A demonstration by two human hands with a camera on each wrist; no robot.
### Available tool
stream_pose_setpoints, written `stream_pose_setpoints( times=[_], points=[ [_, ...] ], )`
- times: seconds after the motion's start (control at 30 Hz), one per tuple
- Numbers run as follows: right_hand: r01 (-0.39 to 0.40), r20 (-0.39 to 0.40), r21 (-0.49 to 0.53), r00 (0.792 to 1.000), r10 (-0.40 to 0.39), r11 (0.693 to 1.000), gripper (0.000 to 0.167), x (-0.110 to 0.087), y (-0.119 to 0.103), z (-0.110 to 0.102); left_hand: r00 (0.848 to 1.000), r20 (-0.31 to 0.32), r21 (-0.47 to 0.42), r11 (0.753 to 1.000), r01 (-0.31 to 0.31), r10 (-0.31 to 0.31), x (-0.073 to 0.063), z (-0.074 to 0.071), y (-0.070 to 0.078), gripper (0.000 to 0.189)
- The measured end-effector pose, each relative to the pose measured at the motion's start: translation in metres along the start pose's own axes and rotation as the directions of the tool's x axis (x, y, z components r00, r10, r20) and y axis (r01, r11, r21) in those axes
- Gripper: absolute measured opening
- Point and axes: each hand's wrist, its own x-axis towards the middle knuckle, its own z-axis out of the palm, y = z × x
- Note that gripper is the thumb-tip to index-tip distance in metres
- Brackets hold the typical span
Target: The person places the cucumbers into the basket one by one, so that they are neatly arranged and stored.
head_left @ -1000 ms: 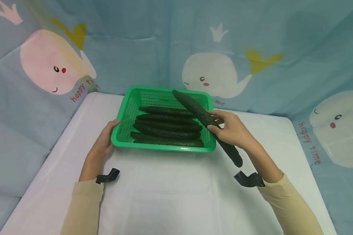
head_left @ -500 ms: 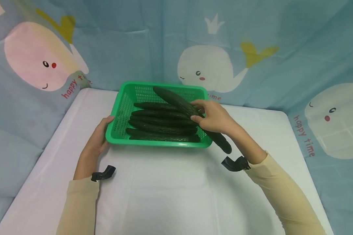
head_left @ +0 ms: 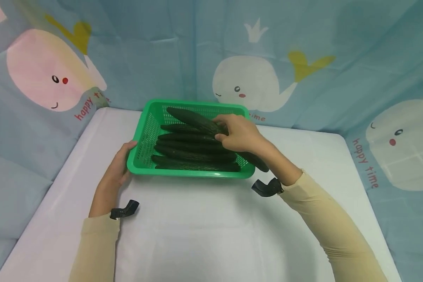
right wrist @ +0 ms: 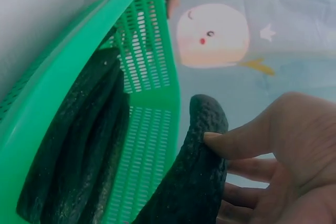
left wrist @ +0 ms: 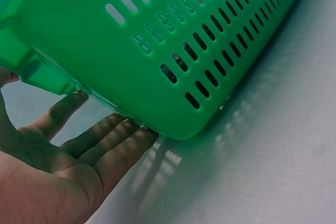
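My right hand (head_left: 241, 133) pinches a long dark green cucumber (head_left: 188, 117) between thumb and fingers. This cucumber slants over the green plastic basket (head_left: 183, 173), its far end above the basket's interior and its near end past the right front corner. Several other cucumbers (head_left: 194, 156) lie side by side in the basket, partly hidden by the held one. At the basket's left end, my left hand (head_left: 118, 162) holds the rim, thumb at the top edge. The left wrist view shows its fingers (left wrist: 113, 145) extended against the slotted outer wall.
The basket stands toward the back of a table with a white cloth (head_left: 190, 235). Behind and at the sides hangs a blue curtain (head_left: 155, 55) printed with whales. A black wrist camera (head_left: 268, 188) sits at each sleeve cuff.
My right hand has carried the cucumber leftward, from over the basket's right edge to farther over its interior. The left hand stays at the basket's left end, and the view has shifted slightly.
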Motion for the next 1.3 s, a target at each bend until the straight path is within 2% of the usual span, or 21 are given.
stream_pose_setpoints(
  times=[0.27,0.8,1.03,1.17,1.3],
  points=[
    [-0.012,0.001,-0.068,1.000,0.012,0.998,0.050,0.019,-0.014,0.006,1.000,-0.006,0.012,1.000,0.002,-0.002,0.003,0.002,0.004,0.080],
    [0.001,0.018,-0.085,1.000,0.000,0.996,0.049,0.040,-0.033,0.018,1.000,-0.003,0.025,1.000,0.000,0.000,0.000,-0.001,0.000,0.081],
    [0.014,0.007,-0.118,1.000,-0.013,0.993,0.047,0.044,-0.027,0.025,1.000,0.010,0.017,1.000,0.009,-0.009,-0.002,-0.001,0.001,0.079],
    [0.003,-0.010,-0.146,1.000,-0.005,0.989,0.048,0.044,-0.018,0.023,1.000,0.016,0.014,1.000,-0.010,0.010,-0.003,-0.001,0.001,0.078],
    [-0.010,-0.057,-0.109,0.998,0.003,0.994,0.050,0.038,-0.006,0.016,0.999,0.018,0.013,0.999,-0.033,0.032,-0.001,-0.001,0.000,0.077]
  ],
)
